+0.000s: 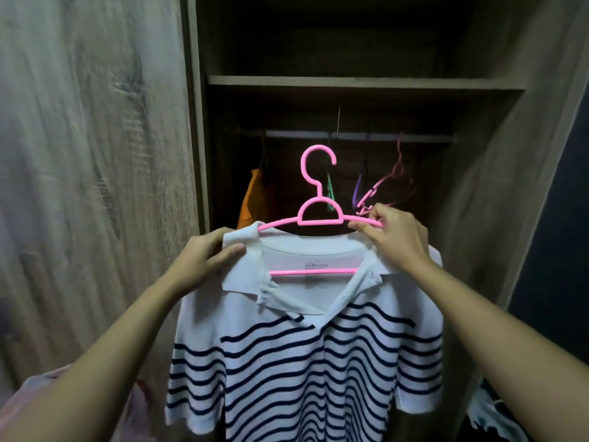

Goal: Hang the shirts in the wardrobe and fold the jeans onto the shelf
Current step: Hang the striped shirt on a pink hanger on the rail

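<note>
A white polo shirt with navy stripes [306,355] hangs on a pink plastic hanger [318,186] that I hold up in front of the open wardrobe. My left hand [204,260] grips the shirt's left collar and shoulder. My right hand [392,237] pinches the hanger's right arm, which sticks out bare above the shirt's right shoulder. The left arm of the hanger is inside the shirt. Behind the hanger's hook runs the wardrobe rail [357,135].
On the rail hang an orange garment [253,202] at the left and several empty hangers [382,183], pink, purple and green, at the right. A wooden shelf [363,82] spans the wardrobe above the rail. The wardrobe door [95,173] stands at my left. More clothes lie at the bottom right.
</note>
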Motion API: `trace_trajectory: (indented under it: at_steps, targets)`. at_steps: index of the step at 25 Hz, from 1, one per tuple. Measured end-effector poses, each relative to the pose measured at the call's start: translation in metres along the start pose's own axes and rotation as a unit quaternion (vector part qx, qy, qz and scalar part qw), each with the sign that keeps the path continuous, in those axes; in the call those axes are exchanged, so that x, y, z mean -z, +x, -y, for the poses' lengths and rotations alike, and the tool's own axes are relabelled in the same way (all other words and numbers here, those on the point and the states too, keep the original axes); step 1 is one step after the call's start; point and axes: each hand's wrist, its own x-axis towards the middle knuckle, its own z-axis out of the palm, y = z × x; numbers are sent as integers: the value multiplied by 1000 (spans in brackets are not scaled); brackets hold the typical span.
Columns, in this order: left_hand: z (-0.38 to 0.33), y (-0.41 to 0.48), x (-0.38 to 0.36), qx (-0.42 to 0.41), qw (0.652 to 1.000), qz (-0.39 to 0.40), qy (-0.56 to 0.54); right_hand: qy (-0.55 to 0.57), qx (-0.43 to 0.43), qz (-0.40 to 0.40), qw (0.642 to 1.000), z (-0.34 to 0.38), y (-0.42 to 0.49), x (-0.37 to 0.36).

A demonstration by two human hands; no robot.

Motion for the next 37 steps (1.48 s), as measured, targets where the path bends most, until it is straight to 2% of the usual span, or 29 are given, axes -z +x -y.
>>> trace_trajectory:
  at_steps: [3, 7, 9, 11, 13, 16, 18, 20, 22, 24, 26, 27, 29, 31, 33, 35, 37]
  targets:
    - [-9, -8, 2, 12, 999, -23, -20, 13, -24, 1, 1000, -3, -1, -2]
    - [-12, 15, 7, -21, 989, -37, 139, 34, -23, -22, 999, 4, 1, -4]
    - [-14, 25, 9, -29, 984, -70, 159, 37, 2, -22, 999, 13, 5, -3]
    - [-10, 26, 11, -30, 988, -98, 116, 79, 25, 35, 996, 14, 10, 0]
    - [-5, 21, 15, -23, 992, -107, 66, 139, 7, 125, 982, -3, 22, 1]
    - [-4, 19, 24, -18, 994, -107, 21, 196, -65, 300, 931, -19, 29, 8]
    - [-3, 23, 26, -14, 995, -100, 24, 199, -24, 340, 919, -17, 24, 9]
    - [0, 25, 31, -7, 995, -95, 32, 218, 37, 328, 918, -11, 20, 8]
    - [0, 23, 39, -2, 997, -73, 2, 269, 57, 298, 914, -14, 20, 6]
    - [-4, 22, 48, 28, 997, 1, -66, 307, 50, 259, 914, -16, 19, 7]
    - [-7, 25, 54, 62, 991, 93, -68, 313, 40, 258, 913, -13, 19, 6]
    - [-6, 26, 55, 66, 989, 114, -61, 305, 38, 264, 914, -11, 19, 4]
    - [-8, 25, 56, 76, 990, 96, -75, 235, 29, 231, 944, -5, 23, -5]
    - [-13, 18, 60, 93, 990, 57, -92, 134, 47, 158, 977, 9, 28, -10]
    - [-19, 9, 66, 104, 992, 48, -60, 162, 90, 121, 975, 36, 27, -16]
    - [-24, 3, 73, 117, 992, 41, -7, 227, 117, 171, 951, 68, 21, -27]
    - [-28, 6, 74, 136, 989, 23, 48, 289, 72, 289, 910, 97, 19, -42]
